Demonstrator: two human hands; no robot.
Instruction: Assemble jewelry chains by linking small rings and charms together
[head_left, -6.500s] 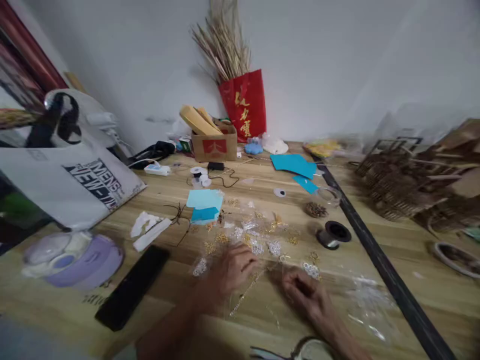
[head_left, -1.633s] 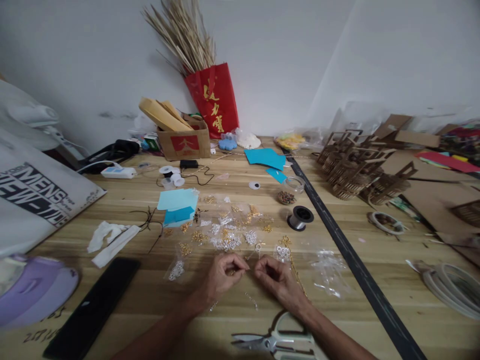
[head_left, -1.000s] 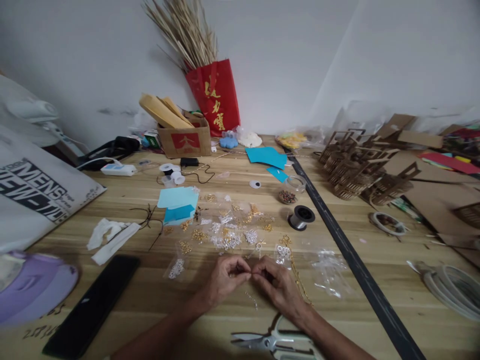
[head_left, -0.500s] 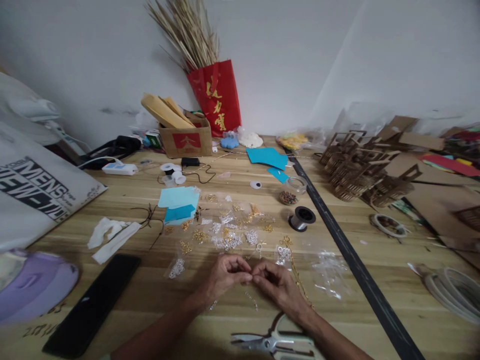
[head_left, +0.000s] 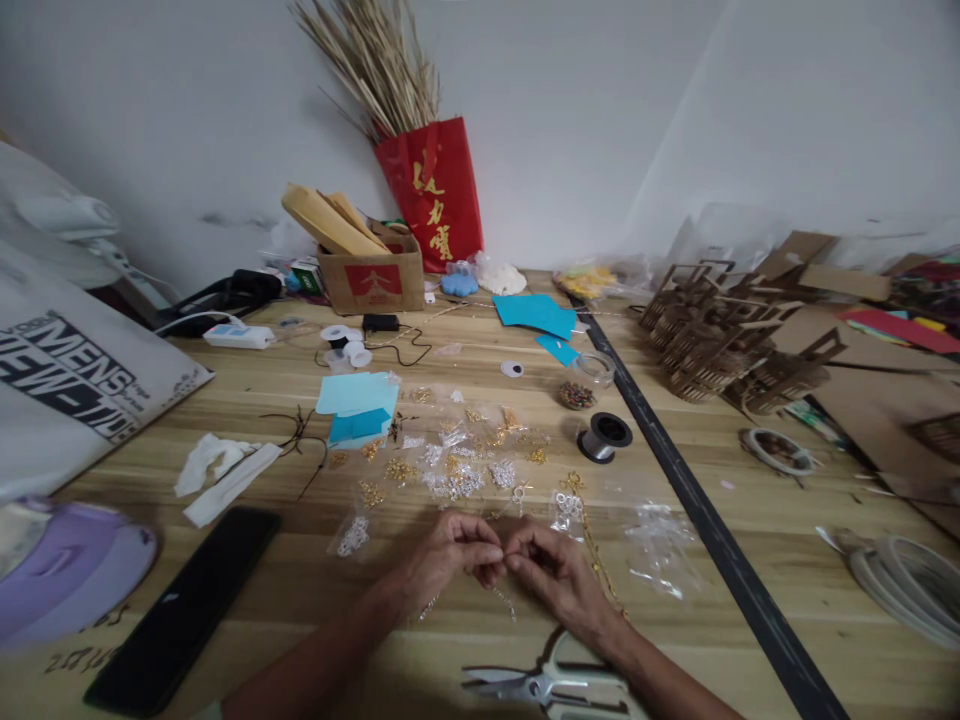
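Observation:
My left hand and my right hand meet at the fingertips above the wooden table. Both are closed in a pinch, and whatever lies between the fingers is too small to make out. Short pieces of silver chain show just below the hands. Beyond them lie small bags of silver findings and gold findings. A gold chain runs beside my right hand, near a bag of silver rings. Scissors with pale handles rest under my right forearm.
A spool of wire and a jar of beads stand to the right, near a black strip. A dark flat slab lies left. Small wooden baskets crowd the back right; a red bag leans on the wall.
The fingers of my left hand have shifted slightly, with more of the lower fingers showing below the pinch. My right hand stays nearly in place.

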